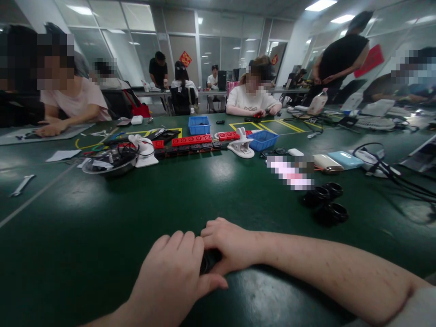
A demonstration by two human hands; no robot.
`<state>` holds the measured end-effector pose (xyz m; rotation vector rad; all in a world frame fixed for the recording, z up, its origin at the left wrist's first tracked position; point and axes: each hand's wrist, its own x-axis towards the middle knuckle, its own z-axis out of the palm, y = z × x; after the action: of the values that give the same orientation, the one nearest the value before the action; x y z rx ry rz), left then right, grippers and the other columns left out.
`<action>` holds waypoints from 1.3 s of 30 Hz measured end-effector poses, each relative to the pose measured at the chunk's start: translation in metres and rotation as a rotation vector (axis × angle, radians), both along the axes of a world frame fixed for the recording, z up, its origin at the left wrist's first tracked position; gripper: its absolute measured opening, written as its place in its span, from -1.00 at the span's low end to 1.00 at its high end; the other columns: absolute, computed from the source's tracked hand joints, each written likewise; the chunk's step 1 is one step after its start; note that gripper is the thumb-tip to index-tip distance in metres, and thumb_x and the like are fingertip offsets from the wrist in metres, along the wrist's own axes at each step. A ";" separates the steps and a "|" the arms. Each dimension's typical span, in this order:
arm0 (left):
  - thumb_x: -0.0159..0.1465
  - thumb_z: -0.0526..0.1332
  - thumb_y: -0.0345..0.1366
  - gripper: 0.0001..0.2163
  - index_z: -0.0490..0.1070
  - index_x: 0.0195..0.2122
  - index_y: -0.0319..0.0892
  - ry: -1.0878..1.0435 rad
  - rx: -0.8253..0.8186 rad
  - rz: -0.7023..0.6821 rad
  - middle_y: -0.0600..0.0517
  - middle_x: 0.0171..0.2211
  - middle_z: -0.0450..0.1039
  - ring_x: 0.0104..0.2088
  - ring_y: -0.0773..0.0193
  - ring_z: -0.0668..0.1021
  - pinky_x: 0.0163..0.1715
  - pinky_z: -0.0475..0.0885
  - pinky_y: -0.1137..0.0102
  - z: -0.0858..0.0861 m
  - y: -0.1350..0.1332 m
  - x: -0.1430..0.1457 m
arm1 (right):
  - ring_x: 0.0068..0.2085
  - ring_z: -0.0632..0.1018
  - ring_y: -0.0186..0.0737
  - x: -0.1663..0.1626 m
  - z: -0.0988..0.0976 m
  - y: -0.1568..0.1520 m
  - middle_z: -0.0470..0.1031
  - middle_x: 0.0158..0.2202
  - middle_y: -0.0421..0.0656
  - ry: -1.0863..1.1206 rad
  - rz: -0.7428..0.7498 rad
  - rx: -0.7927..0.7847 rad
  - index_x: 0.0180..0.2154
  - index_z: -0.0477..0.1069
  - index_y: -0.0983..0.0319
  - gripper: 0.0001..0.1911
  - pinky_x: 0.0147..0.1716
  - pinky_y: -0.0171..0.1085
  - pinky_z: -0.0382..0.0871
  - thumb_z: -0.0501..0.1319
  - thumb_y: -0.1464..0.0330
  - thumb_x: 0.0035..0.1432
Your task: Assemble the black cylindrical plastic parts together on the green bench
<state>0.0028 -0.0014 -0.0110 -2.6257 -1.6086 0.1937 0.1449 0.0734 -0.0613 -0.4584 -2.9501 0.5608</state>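
Observation:
Both my hands meet at the near edge of the dark green table. My left hand has its fingers curled over a small black round part, thumb pressed beside it. My right hand is closed on the same part from the right, forearm lying across the table. Most of the part is hidden between the hands. Three black rings like it lie on the table to the right, a short way beyond my right arm.
Red and black power strips, white clamps, a dark bowl, two blue baskets, phones and cables lie mid-table. A wrench lies left. Other people sit and stand around the table.

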 end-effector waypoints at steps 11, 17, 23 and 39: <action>0.17 0.02 -0.58 -0.61 0.41 -0.13 0.04 -0.453 -0.498 -0.320 0.10 -0.10 0.39 -0.14 0.28 0.43 -0.14 0.30 0.43 0.031 0.018 -0.035 | -0.32 0.35 -0.30 0.000 0.003 -0.001 0.38 -0.40 -0.25 0.023 -0.005 -0.043 -0.34 0.38 0.20 -0.62 -0.36 -0.33 0.10 0.28 0.07 -0.13; 0.10 0.12 -0.59 -0.64 0.45 -0.19 0.00 -0.331 -0.435 -0.283 0.10 -0.21 0.45 -0.23 0.27 0.46 -0.28 0.32 0.45 0.020 0.019 -0.024 | -0.34 0.33 -0.30 0.000 0.003 -0.001 0.37 -0.42 -0.25 0.019 -0.008 -0.026 -0.38 0.38 0.20 -0.63 -0.38 -0.34 0.07 0.28 0.05 -0.13; 0.06 0.21 -0.57 -0.73 0.47 -0.23 -0.14 -0.146 -0.373 -0.202 0.01 -0.28 0.48 -0.27 0.18 0.48 -0.33 0.36 0.38 0.021 0.015 -0.013 | -0.36 0.33 -0.32 0.000 0.000 -0.001 0.35 -0.43 -0.27 0.037 -0.010 -0.002 -0.33 0.37 0.19 -0.60 -0.42 -0.34 0.05 0.27 0.05 -0.12; 0.21 0.15 -0.20 -0.78 0.46 -0.41 -0.25 0.014 -0.023 0.020 -0.06 -0.49 0.43 -0.43 0.10 0.49 -0.45 0.37 0.29 0.002 -0.002 0.004 | -0.37 0.32 -0.31 0.000 0.000 -0.001 0.36 -0.43 -0.24 0.034 -0.008 0.005 -0.35 0.36 0.22 -0.60 -0.39 -0.34 0.09 0.27 0.05 -0.12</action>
<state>0.0069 -0.0035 -0.0093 -2.6198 -1.6391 0.2329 0.1447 0.0722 -0.0616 -0.4550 -2.9161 0.5554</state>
